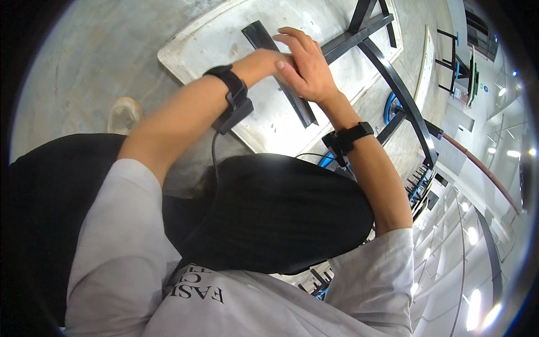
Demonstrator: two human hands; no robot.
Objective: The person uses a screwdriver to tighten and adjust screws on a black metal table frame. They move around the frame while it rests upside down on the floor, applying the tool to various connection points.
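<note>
A black metal channel bar (306, 110) lies slantwise on a worn white board (188, 53), directly under my two hands. My left hand (261, 63) reaches across the bar from the left, and its fingers disappear behind my right hand. Whether they touch the bar is hidden. Over them lies my right hand (312, 66), its fingers stretched and slightly apart, its thumb pointing left along my left hand. Nothing shows in my right hand. Black straps with small boxes circle both wrists.
A black metal frame (397, 84) with a curved leg rises on the right, close beyond my right hand. Behind it is a blue wheel (391, 106). Cables run from both wrist straps. A pale shoe (124, 115) stands on the concrete floor (90, 62) at left.
</note>
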